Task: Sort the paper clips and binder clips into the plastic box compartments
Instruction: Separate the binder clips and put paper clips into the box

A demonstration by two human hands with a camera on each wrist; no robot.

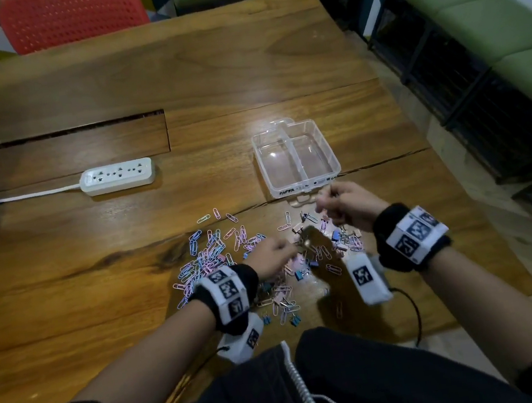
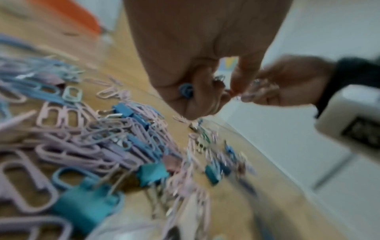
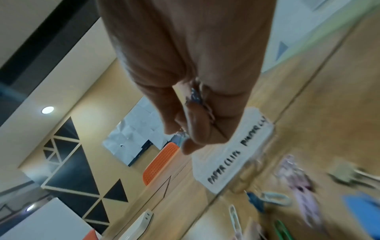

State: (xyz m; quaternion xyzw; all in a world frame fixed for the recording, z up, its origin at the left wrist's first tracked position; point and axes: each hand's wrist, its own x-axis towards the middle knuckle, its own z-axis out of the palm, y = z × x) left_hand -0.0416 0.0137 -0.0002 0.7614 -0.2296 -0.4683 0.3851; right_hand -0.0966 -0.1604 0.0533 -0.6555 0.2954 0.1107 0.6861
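Note:
A clear plastic box with two empty compartments stands on the wooden table, with handwritten labels on its front wall. Just in front of it, a loose pile of pink, lilac and blue paper clips mixed with small binder clips is spread out. My left hand is low over the pile's middle, fingers curled round a blue clip. My right hand hovers at the box's front edge. It grips a small bunch of clips in its curled fingers; I cannot tell which kind.
A white power strip with its cable lies to the left of the box. A long slot cuts the tabletop behind it. An orange chair stands at the far side. The table's right edge drops to the floor beside green benches.

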